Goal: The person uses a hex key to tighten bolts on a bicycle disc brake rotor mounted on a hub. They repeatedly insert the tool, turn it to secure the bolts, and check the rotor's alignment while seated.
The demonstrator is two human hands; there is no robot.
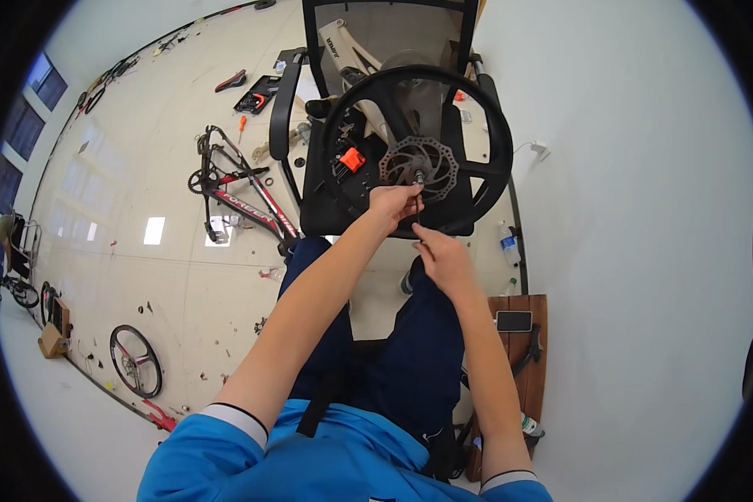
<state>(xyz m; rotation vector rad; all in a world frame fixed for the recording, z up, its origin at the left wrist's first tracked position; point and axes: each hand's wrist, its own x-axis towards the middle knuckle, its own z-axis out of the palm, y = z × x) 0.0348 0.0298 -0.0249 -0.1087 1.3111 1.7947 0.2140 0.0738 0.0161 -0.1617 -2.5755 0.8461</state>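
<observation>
A black three-spoke bicycle wheel [504, 138] rests on a black office chair [318, 219] in front of me. A silver brake disc [445, 161] with cut-outs is fixed at its hub, and a short metal axle end [419, 177] sticks out toward me. My left hand [393, 206] is closed in a pinch right at that axle end. What its fingertips hold is hidden. Just below, my right hand [446, 259] is closed on a thin dark rod [417, 214] that runs up toward the left fingertips. The rod's exact kind is too small to tell.
An orange-and-black part [351, 159] lies on the seat, with a white bicycle frame [340, 43] behind. A black-and-red frame [251, 209], an open tool case [258, 94] and another wheel [136, 361] lie on the floor. A wooden bench [530, 385] stands at right, beside a white wall.
</observation>
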